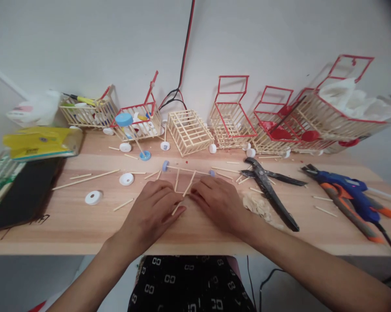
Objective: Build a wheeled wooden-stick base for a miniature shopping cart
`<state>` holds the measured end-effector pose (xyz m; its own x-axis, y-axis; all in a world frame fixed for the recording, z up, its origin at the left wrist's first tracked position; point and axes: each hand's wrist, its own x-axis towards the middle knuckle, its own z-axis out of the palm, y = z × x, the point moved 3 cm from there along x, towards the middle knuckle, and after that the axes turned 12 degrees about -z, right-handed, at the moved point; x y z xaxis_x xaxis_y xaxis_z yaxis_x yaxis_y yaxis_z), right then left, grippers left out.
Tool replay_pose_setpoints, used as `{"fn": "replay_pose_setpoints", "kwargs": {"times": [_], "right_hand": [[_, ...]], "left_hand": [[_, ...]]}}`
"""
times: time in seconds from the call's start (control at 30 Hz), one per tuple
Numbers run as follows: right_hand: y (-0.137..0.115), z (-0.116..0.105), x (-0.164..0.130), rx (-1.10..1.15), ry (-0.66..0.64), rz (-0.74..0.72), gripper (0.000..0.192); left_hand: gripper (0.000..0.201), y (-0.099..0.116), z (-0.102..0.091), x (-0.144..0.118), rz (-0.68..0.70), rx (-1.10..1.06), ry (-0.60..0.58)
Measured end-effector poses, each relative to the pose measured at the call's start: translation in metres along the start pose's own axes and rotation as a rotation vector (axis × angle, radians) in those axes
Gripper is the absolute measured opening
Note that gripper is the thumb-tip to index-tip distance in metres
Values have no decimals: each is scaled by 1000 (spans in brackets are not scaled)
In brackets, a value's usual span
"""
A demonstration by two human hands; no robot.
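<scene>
We press our left hand (154, 203) and right hand (215, 200), fingers flat and nearly together, on a thin pale stick frame (184, 182) whose wheeled axle lies just beyond our fingertips.

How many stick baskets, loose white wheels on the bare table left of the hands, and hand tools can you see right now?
Stick baskets along the wall: 7, from the leftmost to the rightmost
Loose white wheels left of the left hand: 2
Hand tools: 2, scissors and glue gun
Total: 11
</scene>
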<state>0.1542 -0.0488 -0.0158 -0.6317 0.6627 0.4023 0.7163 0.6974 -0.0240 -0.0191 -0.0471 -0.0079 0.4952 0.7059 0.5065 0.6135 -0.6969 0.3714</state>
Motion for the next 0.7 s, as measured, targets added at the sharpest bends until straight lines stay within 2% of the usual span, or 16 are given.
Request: {"fn": "replay_pose_setpoints", "kwargs": {"times": [0.23,0.4,0.53,0.7], "right_hand": [[-1,-8,-1,70,21,28,15],[-15,-17,-5,73,67,-97,16],[-26,-15,-6,42,51,-118,18],[-33,-10,-2,19,68,-97,17]], "left_hand": [[4,-3,2,-2,-66,12,-19],[17,-5,3,-3,-80,3,-18],[27,-6,4,-3,-57,13,3],[26,-5,4,-2,-47,-22,15]]}}
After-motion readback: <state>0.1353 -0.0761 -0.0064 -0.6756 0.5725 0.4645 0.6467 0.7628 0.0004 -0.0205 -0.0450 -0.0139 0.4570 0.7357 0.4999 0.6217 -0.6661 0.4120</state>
